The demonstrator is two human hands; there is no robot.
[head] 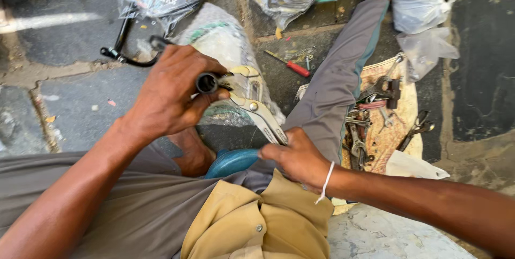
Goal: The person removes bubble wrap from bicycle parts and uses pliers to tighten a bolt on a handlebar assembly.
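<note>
My left hand (169, 90) is closed around a short black tube or hose end (207, 83), its round opening facing up. My right hand (298, 158), with a white thread around the wrist, grips the handles of a pair of metal pliers (257, 106). The pliers' jaws reach up to the black tube, right beside my left fingers. Both hands work above my lap; I sit on the ground in grey trousers with my leg (335, 79) stretched out.
A red-handled screwdriver (287, 64) lies on the pavement. Several wrenches and pliers (373, 117) rest on a worn mat at right. Plastic bags (424, 1) stand at the top, and a black cable (120, 49) lies at upper left. A blue slipper (230, 161) is under me.
</note>
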